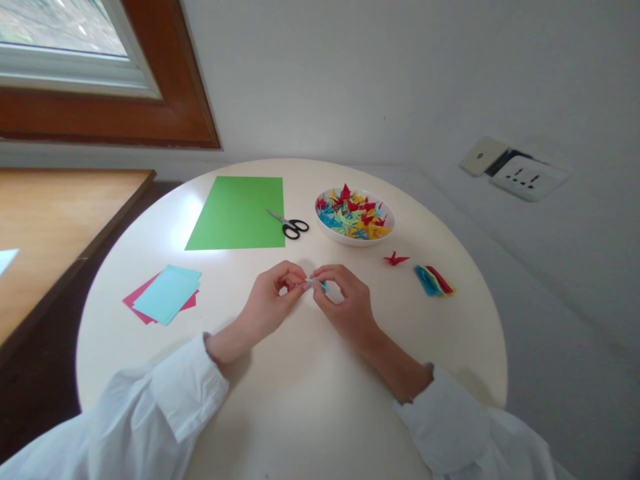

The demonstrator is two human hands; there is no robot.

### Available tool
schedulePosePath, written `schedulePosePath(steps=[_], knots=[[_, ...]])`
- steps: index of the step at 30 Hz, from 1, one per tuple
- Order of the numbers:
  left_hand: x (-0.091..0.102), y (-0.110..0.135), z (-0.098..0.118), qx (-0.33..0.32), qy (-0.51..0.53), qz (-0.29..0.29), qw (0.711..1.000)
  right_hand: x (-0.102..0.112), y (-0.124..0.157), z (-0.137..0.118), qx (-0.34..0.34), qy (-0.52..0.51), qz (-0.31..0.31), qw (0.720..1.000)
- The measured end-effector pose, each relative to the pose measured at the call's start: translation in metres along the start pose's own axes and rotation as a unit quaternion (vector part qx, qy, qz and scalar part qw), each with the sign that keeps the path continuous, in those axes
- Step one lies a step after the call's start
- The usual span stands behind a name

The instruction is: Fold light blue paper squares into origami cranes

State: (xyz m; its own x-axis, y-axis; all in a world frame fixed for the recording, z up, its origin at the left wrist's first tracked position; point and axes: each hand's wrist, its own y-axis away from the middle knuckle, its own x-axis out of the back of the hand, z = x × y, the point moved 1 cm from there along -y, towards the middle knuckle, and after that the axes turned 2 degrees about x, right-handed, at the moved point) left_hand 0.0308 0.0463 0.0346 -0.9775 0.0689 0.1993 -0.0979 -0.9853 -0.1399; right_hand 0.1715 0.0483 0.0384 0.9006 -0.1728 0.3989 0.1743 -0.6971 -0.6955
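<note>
Between my two hands, over the middle of the round table, is a small piece of light blue folded paper [324,287], mostly covered by fingers. My left hand [279,293] pinches its left side with thumb and forefinger. On the other side, my right hand [346,299] pinches it with thumb and fingertips, the hands almost touching. Which fold the paper is at cannot be made out. To the right of my right hand lies a red paper crane [396,259], with a small stack of folded coloured papers [434,281] beyond it.
A white bowl [350,239] full of coloured paper cranes stands at the back right. Black-handled scissors [291,225] overlap a green sheet [240,213]. Light blue squares [167,293] lie over pinkish-red squares [190,301] at left. The white table [305,407] nears the wall.
</note>
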Motion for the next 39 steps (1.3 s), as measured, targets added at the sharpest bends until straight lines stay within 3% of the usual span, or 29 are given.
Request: schedulePosePath(steps=[11,39], knots=[[0.0040,0.0024,0.0000,-0.070,-0.091,0.053,0.992,0.0000,0.0005,0.0047,-0.015,0.018,-0.017,1.000],[0.0015,0.0045,0.0034,-0.040,-0.105,0.047,0.993,-0.0020,-0.0008,0.0014,-0.003,0.028,-0.004,1.000]])
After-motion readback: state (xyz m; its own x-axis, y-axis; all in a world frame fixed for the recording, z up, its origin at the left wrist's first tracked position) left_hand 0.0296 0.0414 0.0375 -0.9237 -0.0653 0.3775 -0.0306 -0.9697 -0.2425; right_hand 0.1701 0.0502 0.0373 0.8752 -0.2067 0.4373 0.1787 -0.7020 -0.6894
